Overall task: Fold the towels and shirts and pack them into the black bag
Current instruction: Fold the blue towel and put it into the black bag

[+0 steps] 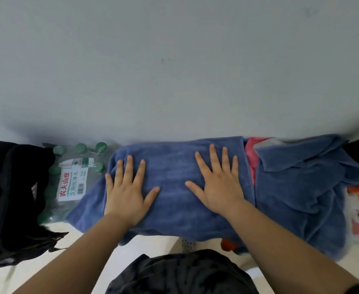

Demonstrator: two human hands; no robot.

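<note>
Both my hands, left and right, splayed flat, holding nothing, on the blue towel right of the black bag; best sweep outward, flattening creases before folding.

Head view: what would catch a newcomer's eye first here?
Two bare hands pressed flat, fingers spread, on a blue towel in the centre: the left hand near its left edge, the right hand toward its right. A second, crumpled blue cloth lies to the right with pink fabric showing between them. At left sit a black bag and a shrink-wrapped pack of green-capped water bottles.
</note>
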